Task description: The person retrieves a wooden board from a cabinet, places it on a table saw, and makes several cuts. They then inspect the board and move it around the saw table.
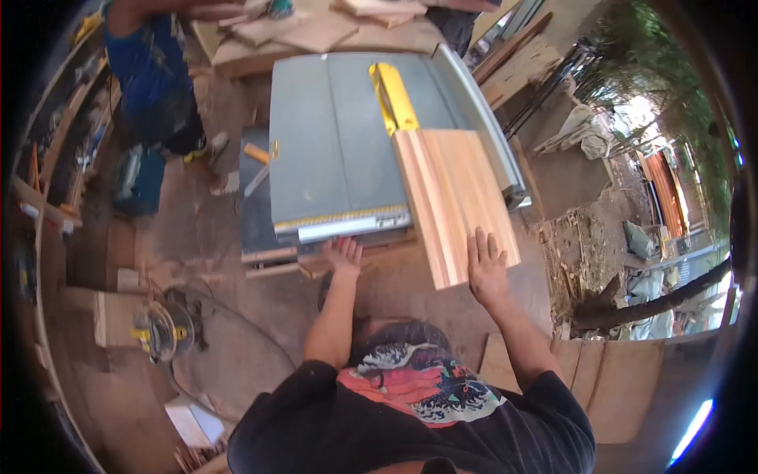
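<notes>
A table saw (316,158) with a grey top stands in front of me. A laminated wooden board (450,197) with light and reddish strips lies on its right part, its near end overhanging the front edge. The far end of the board meets the yellow blade guard (393,99); the blade itself is hidden. My right hand (488,272) lies on the near right corner of the board, fingers spread on top, thumb not clearly seen. My left hand (343,254) is at the saw's front rail (339,227), fingers apart and holding nothing.
A long metal fence (482,118) runs along the saw's right side. Wood pieces lie on a bench (316,35) behind it. Another person in blue (150,71) stands at the far left. A shop vacuum (164,328) with a hose sits on the floor at left.
</notes>
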Demonstrator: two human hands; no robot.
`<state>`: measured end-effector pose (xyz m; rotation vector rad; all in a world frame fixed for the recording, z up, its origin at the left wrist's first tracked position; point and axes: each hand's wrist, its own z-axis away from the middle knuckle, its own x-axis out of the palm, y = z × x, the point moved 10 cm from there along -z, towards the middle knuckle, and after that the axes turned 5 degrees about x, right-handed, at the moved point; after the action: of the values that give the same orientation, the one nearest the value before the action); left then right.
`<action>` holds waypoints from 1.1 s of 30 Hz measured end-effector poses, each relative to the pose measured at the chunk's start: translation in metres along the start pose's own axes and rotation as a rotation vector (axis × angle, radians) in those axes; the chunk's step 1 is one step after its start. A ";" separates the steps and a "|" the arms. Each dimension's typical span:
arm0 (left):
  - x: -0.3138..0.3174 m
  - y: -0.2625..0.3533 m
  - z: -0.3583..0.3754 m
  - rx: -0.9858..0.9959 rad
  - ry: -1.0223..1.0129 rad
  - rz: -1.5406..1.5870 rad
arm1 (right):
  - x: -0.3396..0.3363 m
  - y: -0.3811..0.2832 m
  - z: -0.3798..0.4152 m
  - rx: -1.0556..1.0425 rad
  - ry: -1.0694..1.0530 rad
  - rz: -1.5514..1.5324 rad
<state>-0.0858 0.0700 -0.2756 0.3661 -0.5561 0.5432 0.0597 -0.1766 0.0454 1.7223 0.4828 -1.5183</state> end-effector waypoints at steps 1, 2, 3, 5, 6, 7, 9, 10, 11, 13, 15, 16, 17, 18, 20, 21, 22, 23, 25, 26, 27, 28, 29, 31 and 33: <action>-0.002 0.002 -0.006 -0.043 0.023 -0.003 | -0.002 -0.001 -0.001 -0.004 0.030 -0.009; 0.000 0.010 -0.001 -0.006 0.034 0.004 | -0.007 0.006 -0.003 0.048 0.088 -0.014; 0.007 0.012 -0.011 0.013 -0.059 0.030 | -0.003 0.003 -0.001 0.020 0.068 -0.019; 0.013 0.017 0.017 -0.008 0.035 0.087 | -0.007 0.012 -0.001 0.068 0.079 -0.038; 0.000 0.013 -0.013 -0.009 -0.016 0.103 | -0.008 0.009 0.002 0.045 0.049 -0.040; -0.006 0.014 -0.014 -0.036 0.036 0.108 | -0.007 0.005 0.004 0.014 0.013 -0.045; 0.007 0.013 0.001 -0.021 0.135 0.114 | -0.011 0.010 0.007 0.061 0.032 -0.095; 0.010 0.019 0.018 0.024 0.179 0.117 | -0.011 0.008 0.009 0.052 0.031 -0.131; 0.022 0.020 0.031 0.011 0.151 0.149 | -0.008 0.009 0.010 0.060 0.037 -0.131; 0.027 0.021 0.022 -0.020 0.081 0.158 | -0.002 0.012 0.011 0.076 0.072 -0.149; 0.036 0.020 0.013 -0.016 0.065 0.110 | -0.006 0.010 0.014 0.049 0.106 -0.147; 0.031 0.023 0.010 -0.001 0.077 0.111 | -0.007 0.007 0.017 0.030 0.109 -0.139; 0.019 0.023 0.000 -0.018 0.197 0.121 | -0.006 0.007 0.017 0.052 0.111 -0.127; 0.013 0.017 -0.011 -0.007 0.207 0.112 | -0.009 0.009 0.012 0.054 0.119 -0.098; 0.025 0.016 -0.020 0.042 -0.025 0.126 | -0.012 0.002 0.010 0.006 0.128 -0.078; 0.022 0.007 -0.027 -0.012 0.024 0.202 | -0.013 0.006 0.009 0.041 0.128 -0.108; 0.016 -0.002 -0.032 -0.067 0.077 0.272 | -0.015 -0.003 0.009 -0.041 0.115 -0.063; 0.000 -0.010 -0.035 -0.090 0.109 0.260 | -0.015 -0.002 0.012 -0.018 0.091 -0.053; -0.001 -0.011 -0.039 -0.102 0.131 0.269 | -0.009 -0.002 0.003 0.021 0.077 -0.052; -0.003 -0.014 -0.033 -0.104 0.142 0.277 | -0.008 -0.006 0.004 -0.011 0.061 -0.041; 0.001 -0.013 -0.028 -0.093 0.140 0.295 | -0.009 -0.005 0.003 0.006 0.051 -0.039; 0.001 -0.014 -0.027 -0.113 0.157 0.296 | -0.011 -0.004 0.002 0.031 0.042 -0.041; 0.002 -0.014 -0.032 -0.098 0.125 0.314 | -0.013 -0.005 0.002 0.033 0.030 -0.020; 0.007 -0.011 -0.031 -0.091 0.063 0.303 | -0.015 -0.005 0.001 0.034 0.027 -0.019; 0.008 -0.007 -0.018 -0.106 0.100 0.293 | -0.016 -0.005 0.005 0.038 0.033 -0.030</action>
<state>-0.0686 0.0757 -0.2863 0.1552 -0.5425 0.8063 0.0492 -0.1741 0.0590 1.7790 0.5019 -1.5315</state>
